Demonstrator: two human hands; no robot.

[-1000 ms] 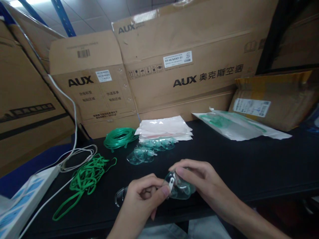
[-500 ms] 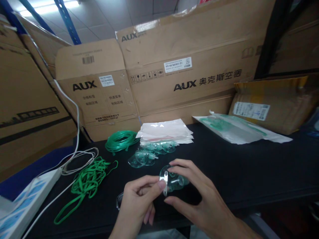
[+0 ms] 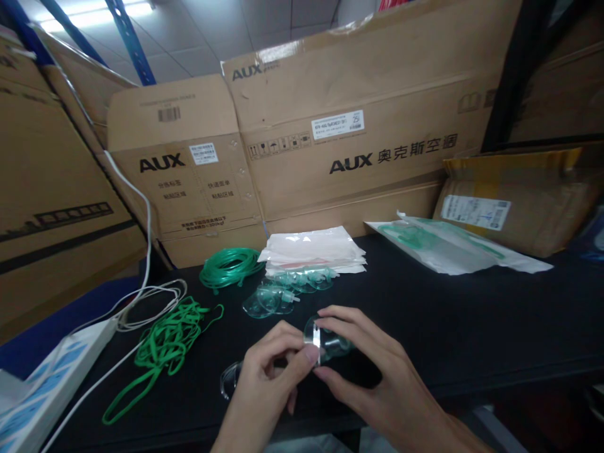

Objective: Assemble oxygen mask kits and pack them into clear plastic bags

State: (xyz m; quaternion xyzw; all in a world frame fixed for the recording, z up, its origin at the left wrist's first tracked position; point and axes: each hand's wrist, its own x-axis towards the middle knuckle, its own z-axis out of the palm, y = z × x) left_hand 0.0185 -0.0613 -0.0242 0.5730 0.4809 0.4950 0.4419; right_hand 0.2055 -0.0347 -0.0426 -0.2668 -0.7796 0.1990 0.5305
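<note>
Between my hands is a clear green oxygen mask (image 3: 333,348), with a shiny metal nose strip (image 3: 316,336) running across its near face. My left hand (image 3: 274,371) pinches the mask's left edge, its thumb pressing on the strip. Curled round the mask from the right, my right hand (image 3: 377,365) grips it with fingertips above and thumb below. Part of the mask is hidden behind the right fingers. A small shiny pile of something (image 3: 229,380), too blurred to name, lies left of my left hand. More clear green masks (image 3: 274,297) lie on the table beyond.
Behind the masks are a stack of white bags (image 3: 314,245) and coiled green tubing (image 3: 231,265). At left lie tangled green elastic cord (image 3: 170,340), white cables and a power strip (image 3: 61,377). A packed mask bag (image 3: 453,242) is at right. Cardboard boxes (image 3: 368,107) wall the back.
My left thumb has slid slightly right on the metal strip, and the mask has turned a little. The right fingers have closed in nearer the strip.
</note>
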